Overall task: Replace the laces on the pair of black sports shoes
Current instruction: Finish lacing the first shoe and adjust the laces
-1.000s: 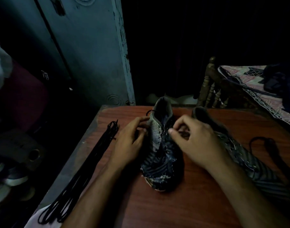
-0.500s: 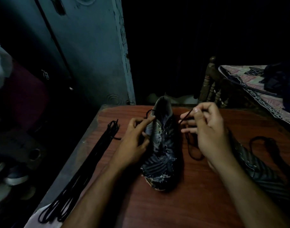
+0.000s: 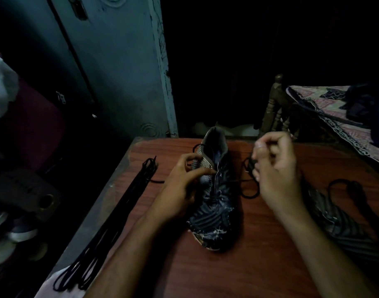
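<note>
1. While the room around it is dark, a reddish wooden table [image 3: 238,274] holds a black striped sports shoe [image 3: 214,203] at its middle, toe toward the near edge and heel toward the far edge.
2. Resting against the shoe's left side, the left hand [image 3: 180,190] has its fingers curled at the eyelet area; whether it pinches lace or only the upper cannot be told.
3. Raised just right of the shoe's collar, the right hand [image 3: 274,168] has its fingers curled round a black lace [image 3: 249,193], which loops down onto the table and runs back to the shoe's eyelets.
4. Partly hidden under the right forearm, the second shoe [image 3: 343,224] lies at the right, with another black lace [image 3: 343,183] looped beside it.
5. Along the table's left edge lies a long bundle of black laces [image 3: 111,229].
6. Far right stands a bed [image 3: 339,117] with a patterned cover.
</note>
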Demonstrator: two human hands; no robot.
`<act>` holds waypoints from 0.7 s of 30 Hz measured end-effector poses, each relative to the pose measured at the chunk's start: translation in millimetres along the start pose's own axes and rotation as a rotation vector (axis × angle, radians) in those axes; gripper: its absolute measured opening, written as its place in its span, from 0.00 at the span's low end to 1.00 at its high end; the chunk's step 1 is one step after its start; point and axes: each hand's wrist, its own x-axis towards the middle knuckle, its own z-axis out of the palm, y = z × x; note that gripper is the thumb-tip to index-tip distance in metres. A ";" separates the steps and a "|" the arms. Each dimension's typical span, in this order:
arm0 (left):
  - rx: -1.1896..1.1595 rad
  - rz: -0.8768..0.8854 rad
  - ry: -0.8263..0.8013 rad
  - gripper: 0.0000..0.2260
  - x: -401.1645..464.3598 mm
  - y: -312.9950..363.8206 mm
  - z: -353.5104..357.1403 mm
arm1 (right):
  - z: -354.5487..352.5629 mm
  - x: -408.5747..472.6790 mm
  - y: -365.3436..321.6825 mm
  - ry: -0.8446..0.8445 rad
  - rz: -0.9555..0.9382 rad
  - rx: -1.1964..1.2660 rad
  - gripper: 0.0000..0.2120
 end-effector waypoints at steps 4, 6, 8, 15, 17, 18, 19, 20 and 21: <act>0.098 0.020 -0.026 0.15 2.2 2.4 0.1 | 3.2 -10.4 4.9 -0.464 -0.052 -0.583 0.05; 0.119 0.029 -0.040 0.12 2.7 2.2 0.0 | 4.5 -13.8 5.7 -0.591 0.018 -0.665 0.08; 0.152 0.027 -0.055 0.12 1.8 3.7 0.0 | 3.3 -13.1 4.7 -0.606 0.070 -0.640 0.09; 0.282 0.050 -0.132 0.14 -1.0 13.4 -3.8 | -0.8 -10.5 -2.8 -0.614 0.016 -0.575 0.03; 0.255 0.049 -0.166 0.16 -2.2 11.0 -3.5 | -0.8 -9.0 -2.6 -0.600 -0.007 -0.574 0.03; 0.229 0.042 -0.174 0.16 -2.2 9.9 -3.1 | -0.6 -8.4 -2.0 -0.594 -0.017 -0.575 0.03; 0.194 0.031 -0.174 0.16 -1.8 9.4 -2.6 | -0.4 -8.1 -1.7 -0.590 -0.024 -0.577 0.03; 0.155 0.019 -0.164 0.15 -1.1 8.9 -1.4 | -0.3 -8.1 -1.4 -0.588 -0.026 -0.579 0.03; 0.119 0.005 -0.149 0.14 -0.5 8.8 0.5 | -0.8 -8.3 -1.5 -0.586 -0.026 -0.580 0.03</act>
